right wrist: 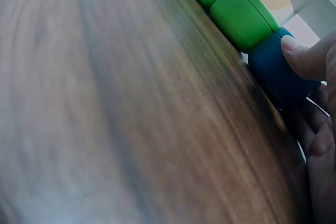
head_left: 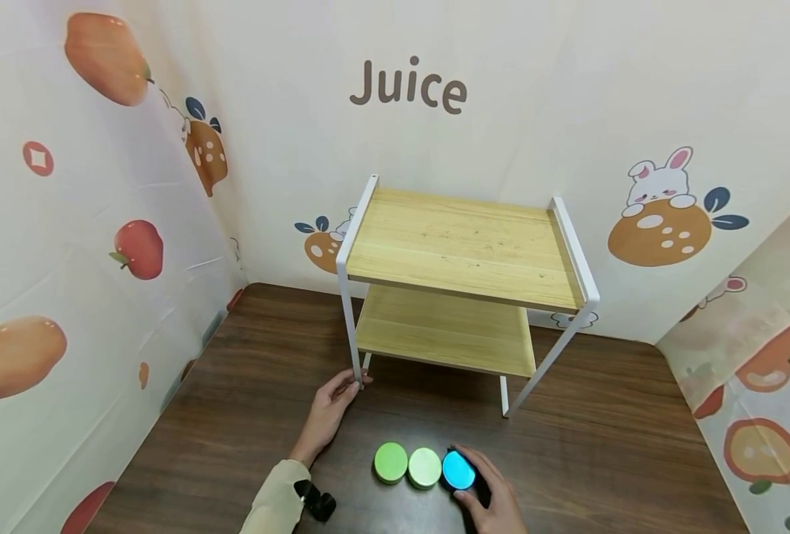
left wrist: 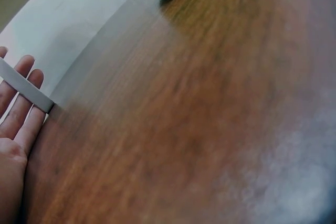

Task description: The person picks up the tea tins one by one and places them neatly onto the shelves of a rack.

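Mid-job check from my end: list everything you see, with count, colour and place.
shelf rack: 1, white frame with two light-wood boards, standing on the table
green container: 1, green, left end of the row before the rack
pale-topped container: 1, pale green top, middle
blue container: 1, blue top, right end
table: 1, dark brown, beneath everything
printed backdrop: three sides, whitish, around the table
sleeve: 1, cream, left arm
left hand: 1, bare, at the rack's front left leg
right hand: 1, bare, gripping the blue container
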The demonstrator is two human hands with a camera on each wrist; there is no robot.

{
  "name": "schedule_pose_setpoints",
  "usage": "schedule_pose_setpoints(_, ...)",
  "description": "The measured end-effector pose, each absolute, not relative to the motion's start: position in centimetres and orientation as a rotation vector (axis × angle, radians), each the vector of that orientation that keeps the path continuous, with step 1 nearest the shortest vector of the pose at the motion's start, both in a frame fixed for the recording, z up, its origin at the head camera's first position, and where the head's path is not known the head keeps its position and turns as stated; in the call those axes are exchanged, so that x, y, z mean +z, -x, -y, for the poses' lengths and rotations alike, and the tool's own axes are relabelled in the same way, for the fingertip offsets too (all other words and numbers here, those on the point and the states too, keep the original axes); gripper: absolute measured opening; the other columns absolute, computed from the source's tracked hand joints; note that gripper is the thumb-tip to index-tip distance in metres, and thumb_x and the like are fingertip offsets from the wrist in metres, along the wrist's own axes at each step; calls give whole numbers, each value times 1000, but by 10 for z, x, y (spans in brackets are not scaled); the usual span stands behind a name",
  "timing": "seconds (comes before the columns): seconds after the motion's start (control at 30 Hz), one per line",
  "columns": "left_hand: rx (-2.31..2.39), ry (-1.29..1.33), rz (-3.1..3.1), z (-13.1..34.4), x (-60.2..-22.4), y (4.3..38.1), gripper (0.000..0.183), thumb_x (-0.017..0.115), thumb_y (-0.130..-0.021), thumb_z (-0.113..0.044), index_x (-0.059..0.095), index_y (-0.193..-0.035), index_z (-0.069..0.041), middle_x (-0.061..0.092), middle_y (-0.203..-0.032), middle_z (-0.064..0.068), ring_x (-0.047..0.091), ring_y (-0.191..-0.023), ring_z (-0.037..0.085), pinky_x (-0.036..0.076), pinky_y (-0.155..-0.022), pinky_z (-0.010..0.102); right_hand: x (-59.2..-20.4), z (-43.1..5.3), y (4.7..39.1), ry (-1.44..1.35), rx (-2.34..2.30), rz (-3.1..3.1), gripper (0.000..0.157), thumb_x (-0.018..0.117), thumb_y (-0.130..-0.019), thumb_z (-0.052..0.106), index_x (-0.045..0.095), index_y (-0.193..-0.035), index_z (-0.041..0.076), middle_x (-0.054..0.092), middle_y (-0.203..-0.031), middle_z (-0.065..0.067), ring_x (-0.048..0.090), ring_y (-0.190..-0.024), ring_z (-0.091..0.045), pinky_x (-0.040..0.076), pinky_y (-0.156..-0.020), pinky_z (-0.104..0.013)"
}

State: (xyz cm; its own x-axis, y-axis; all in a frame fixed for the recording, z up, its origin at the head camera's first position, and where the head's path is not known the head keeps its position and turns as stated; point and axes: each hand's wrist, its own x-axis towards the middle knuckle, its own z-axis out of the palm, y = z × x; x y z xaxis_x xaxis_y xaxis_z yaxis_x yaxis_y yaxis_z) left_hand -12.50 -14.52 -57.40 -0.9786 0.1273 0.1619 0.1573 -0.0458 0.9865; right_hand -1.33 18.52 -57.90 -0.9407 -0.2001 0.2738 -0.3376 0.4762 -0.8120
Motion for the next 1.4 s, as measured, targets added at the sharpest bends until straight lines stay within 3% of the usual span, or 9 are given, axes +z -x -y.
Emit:
schedule_pose_setpoints(0.37, -2216, 294, 2179, 146, -570, 122, 39, 56, -111, -16, 59, -142, 7, 69, -133, 29, 69, -124, 10, 52, -101, 18, -587, -187, 15, -674, 1452, 2437, 70, 86, -82, 1, 60, -146, 5, 67, -140, -12, 54, -136, 5, 33, -111, -5)
schedule_pose_setpoints(0.5, -2210, 283, 2178, 146, -569, 123, 39, 57, -110, -17, 60, -140, 7, 70, -131, 28, 69, -122, 9, 52, -100, 18, -587, -185, 16, -694, 1446, 2404, 70, 86, -81, -1, 61, -145, 4, 68, -139, -14, 54, -137, 5, 32, -112, -6)
schedule_pose_setpoints(0.77, -2202, 264, 2175, 148, -570, 124, 37, 58, -110, -17, 62, -140, 4, 71, -130, 27, 69, -120, 9, 52, -100, 18, -581, -179, 13, -622, 1406, 2416, 68, 86, -83, 3, 62, -145, 12, 70, -138, -8, 59, -132, 0, 32, -109, -4)
schedule_pose_setpoints(0.97, -2178, 262, 2200, 148, -573, 125, 39, 58, -110, -18, 61, -142, 4, 71, -131, 25, 69, -125, 18, 51, -100, 17, -580, -178, 12, -601, 1441, 2449, 65, 84, -86, 4, 61, -146, 12, 69, -140, -8, 59, -133, -3, 31, -110, -5)
schedule_pose_setpoints(1.2, -2195, 285, 2208, 146, -572, 125, 40, 57, -110, -18, 59, -143, 5, 70, -132, 26, 66, -129, 30, 51, -101, 19, -579, -182, 9, -493, 1438, 2541, 71, 86, -81, 0, 63, -145, 18, 69, -141, -1, 58, -133, 0, 32, -108, -4)
schedule_pose_setpoints(1.4, -2183, 310, 2194, 146, -569, 124, 40, 58, -110, -18, 59, -143, 6, 69, -131, 29, 67, -128, 30, 51, -101, 19, -569, -183, 9, -463, 1401, 2564, 68, 87, -82, 2, 64, -145, 14, 69, -139, -2, 62, -130, -5, 36, -106, -5)
